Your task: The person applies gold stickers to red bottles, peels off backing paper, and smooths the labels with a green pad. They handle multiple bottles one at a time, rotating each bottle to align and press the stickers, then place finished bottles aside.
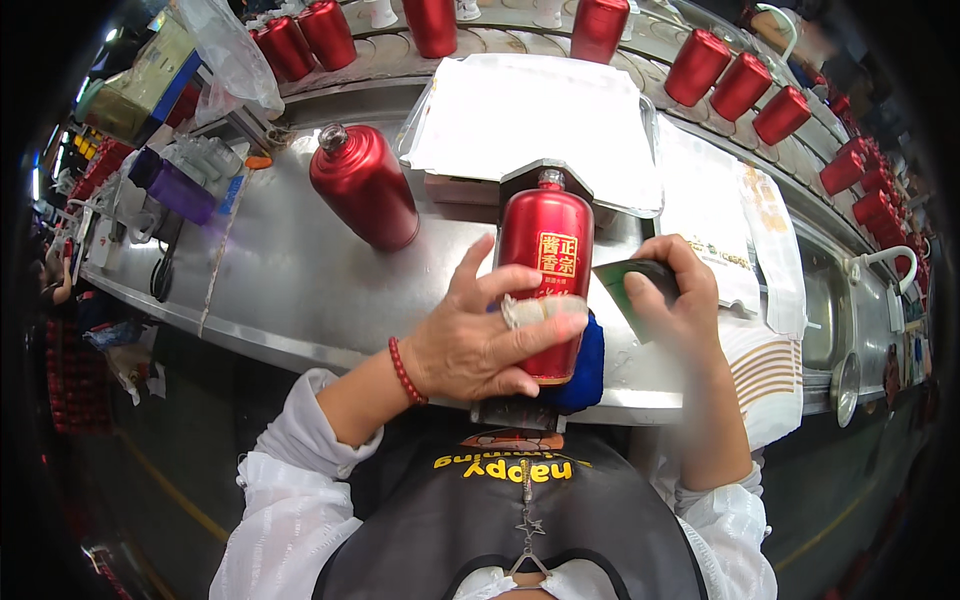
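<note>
A red bottle (547, 232) with gold print lies tilted against a dark angular holder (549, 171) in front of me. Across its lower front stretches my left hand (480, 335), fingers apart and seemingly resting on the surface. Pale wrapping (522, 312) covers part of its fingers. To the bottle's right, my right hand (680, 290) is closed on a thin, dark green flat piece (628, 290), pinched between thumb and fingers. The piece stands apart from the bottle. A blue cloth (588, 372) sits beside the bottle's base.
Another red bottle (365, 190) stands left on the metal bench (270, 300). White sheets (530, 115) cover a box behind the holder. A curved conveyor (370, 50) carries several red bottles. A purple flask (172, 187) is far left; a stack of striped white paper (765, 375) lies right.
</note>
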Action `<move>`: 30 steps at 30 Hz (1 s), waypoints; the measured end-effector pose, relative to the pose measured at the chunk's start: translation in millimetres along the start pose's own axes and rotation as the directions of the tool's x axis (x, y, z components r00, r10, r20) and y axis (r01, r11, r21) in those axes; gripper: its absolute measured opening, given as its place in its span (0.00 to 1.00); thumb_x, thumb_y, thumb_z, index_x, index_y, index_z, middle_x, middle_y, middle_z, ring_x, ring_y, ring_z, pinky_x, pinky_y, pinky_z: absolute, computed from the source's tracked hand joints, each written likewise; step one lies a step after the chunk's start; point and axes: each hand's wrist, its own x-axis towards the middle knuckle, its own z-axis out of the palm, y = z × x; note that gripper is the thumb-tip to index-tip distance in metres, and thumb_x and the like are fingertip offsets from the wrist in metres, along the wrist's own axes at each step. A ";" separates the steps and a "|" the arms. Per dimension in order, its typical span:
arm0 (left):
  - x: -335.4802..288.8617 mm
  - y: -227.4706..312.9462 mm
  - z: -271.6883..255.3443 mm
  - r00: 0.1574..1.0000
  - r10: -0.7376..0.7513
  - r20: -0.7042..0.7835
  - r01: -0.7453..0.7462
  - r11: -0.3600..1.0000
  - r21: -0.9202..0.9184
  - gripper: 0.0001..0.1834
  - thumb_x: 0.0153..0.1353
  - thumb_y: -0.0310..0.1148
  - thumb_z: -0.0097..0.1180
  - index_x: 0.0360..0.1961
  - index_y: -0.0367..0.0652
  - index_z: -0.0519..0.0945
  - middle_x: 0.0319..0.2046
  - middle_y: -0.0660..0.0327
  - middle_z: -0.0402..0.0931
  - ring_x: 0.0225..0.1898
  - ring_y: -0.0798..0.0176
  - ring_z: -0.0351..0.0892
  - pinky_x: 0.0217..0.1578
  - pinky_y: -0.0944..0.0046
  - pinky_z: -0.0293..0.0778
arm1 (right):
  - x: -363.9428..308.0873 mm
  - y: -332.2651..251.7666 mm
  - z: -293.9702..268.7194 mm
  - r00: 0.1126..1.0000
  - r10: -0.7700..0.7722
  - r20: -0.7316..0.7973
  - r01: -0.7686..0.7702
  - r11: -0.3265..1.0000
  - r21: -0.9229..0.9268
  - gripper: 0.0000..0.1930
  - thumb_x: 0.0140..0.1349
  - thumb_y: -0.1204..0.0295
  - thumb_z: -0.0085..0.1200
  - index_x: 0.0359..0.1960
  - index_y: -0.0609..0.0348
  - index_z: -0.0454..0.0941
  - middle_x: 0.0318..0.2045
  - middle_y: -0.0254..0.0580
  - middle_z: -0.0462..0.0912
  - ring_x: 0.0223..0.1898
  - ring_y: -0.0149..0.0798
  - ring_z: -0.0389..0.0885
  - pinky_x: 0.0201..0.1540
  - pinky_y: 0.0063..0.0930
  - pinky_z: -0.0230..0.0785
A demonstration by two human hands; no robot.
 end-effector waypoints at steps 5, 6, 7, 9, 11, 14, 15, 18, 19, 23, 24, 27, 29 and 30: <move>-24.9 28.3 16.1 0.948 -0.263 -0.179 0.265 0.964 -0.014 0.49 0.60 0.66 0.56 0.72 0.42 0.64 0.58 0.55 0.78 0.69 0.46 0.58 0.74 0.36 0.35 | 48.4 -10.9 13.1 0.913 -0.182 0.366 0.169 0.983 0.068 0.08 0.57 0.71 0.64 0.34 0.61 0.81 0.28 0.45 0.82 0.29 0.41 0.83 0.32 0.33 0.73; -28.0 31.2 21.2 0.897 -0.370 -0.241 0.372 0.928 -0.041 0.54 0.58 0.68 0.58 0.74 0.38 0.60 0.59 0.52 0.77 0.70 0.44 0.57 0.73 0.35 0.35 | 58.2 -7.0 18.0 0.943 -0.080 0.324 0.078 0.997 0.018 0.10 0.58 0.72 0.66 0.38 0.60 0.81 0.29 0.41 0.81 0.31 0.39 0.80 0.37 0.32 0.72; -32.8 28.9 21.9 0.897 -0.412 -0.161 0.419 0.908 0.005 0.65 0.54 0.71 0.59 0.75 0.30 0.49 0.66 0.44 0.68 0.72 0.37 0.54 0.72 0.32 0.34 | 68.1 -8.0 19.5 0.932 -0.287 0.221 0.326 0.931 -0.167 0.10 0.58 0.71 0.66 0.38 0.60 0.80 0.29 0.41 0.81 0.32 0.42 0.80 0.38 0.34 0.71; -35.6 32.9 22.1 0.894 -0.433 -0.113 0.439 0.898 0.037 0.66 0.53 0.73 0.58 0.75 0.28 0.49 0.67 0.39 0.63 0.71 0.35 0.57 0.72 0.31 0.36 | 70.8 -26.0 21.1 0.809 -0.513 0.288 0.588 0.731 -0.348 0.10 0.58 0.70 0.66 0.36 0.58 0.78 0.31 0.41 0.80 0.34 0.47 0.77 0.42 0.39 0.69; -34.9 34.0 20.4 0.893 -0.439 -0.098 0.446 0.893 0.066 0.68 0.53 0.75 0.57 0.75 0.26 0.49 0.68 0.35 0.60 0.70 0.34 0.58 0.71 0.30 0.37 | 71.3 -33.6 28.7 0.736 -0.510 0.445 0.609 0.786 -0.108 0.08 0.55 0.71 0.65 0.34 0.55 0.78 0.30 0.41 0.81 0.31 0.46 0.80 0.43 0.39 0.68; -28.3 35.4 18.0 0.902 -0.422 -0.088 0.428 0.901 0.064 0.69 0.54 0.76 0.55 0.74 0.24 0.47 0.70 0.34 0.58 0.71 0.34 0.57 0.71 0.30 0.36 | 90.5 -17.8 25.8 0.918 -0.270 0.291 0.298 0.953 -0.057 0.07 0.55 0.72 0.65 0.33 0.55 0.78 0.28 0.44 0.80 0.30 0.47 0.79 0.43 0.37 0.68; -30.7 34.0 18.6 0.899 -0.431 -0.075 0.435 0.899 0.050 0.69 0.54 0.76 0.54 0.74 0.23 0.46 0.70 0.33 0.58 0.72 0.34 0.56 0.71 0.31 0.36 | 91.3 -14.7 22.4 0.835 -0.522 0.172 0.541 0.726 -0.425 0.07 0.55 0.72 0.65 0.33 0.53 0.80 0.28 0.41 0.78 0.30 0.42 0.79 0.43 0.39 0.66; -45.7 28.5 29.9 0.896 -0.425 -0.128 0.414 0.905 -0.102 0.66 0.56 0.75 0.52 0.76 0.30 0.46 0.71 0.40 0.58 0.74 0.36 0.53 0.72 0.30 0.35 | 31.7 -19.5 23.0 0.697 -0.655 0.292 0.717 0.628 -0.302 0.07 0.53 0.72 0.67 0.32 0.51 0.81 0.28 0.35 0.75 0.31 0.37 0.77 0.43 0.40 0.62; -49.3 25.6 32.8 0.892 -0.422 -0.161 0.397 0.903 -0.164 0.64 0.57 0.74 0.52 0.77 0.34 0.45 0.72 0.44 0.59 0.74 0.37 0.52 0.72 0.30 0.35 | 11.3 -22.7 18.7 0.701 -0.621 0.350 0.697 0.700 -0.156 0.08 0.53 0.71 0.67 0.33 0.50 0.81 0.28 0.32 0.74 0.32 0.36 0.76 0.42 0.40 0.61; -41.3 15.7 26.6 0.961 -0.228 -0.156 0.205 0.967 -0.152 0.48 0.66 0.71 0.39 0.76 0.49 0.58 0.70 0.52 0.65 0.75 0.40 0.52 0.73 0.34 0.35 | 6.0 4.6 11.4 0.849 -0.404 0.340 0.368 0.914 0.169 0.10 0.55 0.69 0.70 0.37 0.54 0.83 0.30 0.35 0.80 0.33 0.37 0.79 0.40 0.32 0.66; -31.4 6.9 18.8 0.972 -0.206 -0.117 0.193 0.974 -0.119 0.46 0.67 0.71 0.37 0.75 0.48 0.61 0.68 0.53 0.67 0.75 0.42 0.53 0.73 0.35 0.35 | 15.6 14.7 14.6 0.904 -0.334 0.267 0.293 0.939 0.182 0.11 0.55 0.69 0.71 0.37 0.57 0.83 0.29 0.37 0.81 0.31 0.37 0.79 0.38 0.30 0.70; 5.8 -31.0 -0.4 0.983 -0.172 -0.071 0.168 0.984 -0.050 0.42 0.70 0.68 0.34 0.71 0.48 0.69 0.64 0.56 0.74 0.72 0.47 0.57 0.74 0.37 0.36 | 47.8 21.8 9.4 0.960 -0.187 0.210 0.170 0.981 0.099 0.10 0.62 0.68 0.66 0.37 0.62 0.81 0.29 0.36 0.80 0.32 0.31 0.80 0.36 0.25 0.72; 28.5 -54.4 2.2 0.984 -0.143 -0.110 0.139 0.989 -0.045 0.39 0.72 0.66 0.33 0.69 0.50 0.72 0.61 0.59 0.76 0.70 0.50 0.61 0.74 0.39 0.38 | 60.6 24.4 10.2 0.979 -0.171 0.113 0.164 0.984 0.068 0.11 0.63 0.68 0.64 0.37 0.63 0.80 0.28 0.37 0.80 0.32 0.31 0.80 0.35 0.25 0.72; 36.7 -58.8 2.1 0.979 -0.174 -0.106 0.165 0.983 -0.081 0.38 0.72 0.66 0.34 0.68 0.51 0.73 0.60 0.61 0.77 0.70 0.50 0.61 0.74 0.39 0.38 | 63.9 26.6 12.4 0.980 -0.191 0.060 0.187 0.980 0.061 0.10 0.64 0.68 0.64 0.37 0.64 0.80 0.28 0.38 0.80 0.32 0.32 0.81 0.35 0.26 0.72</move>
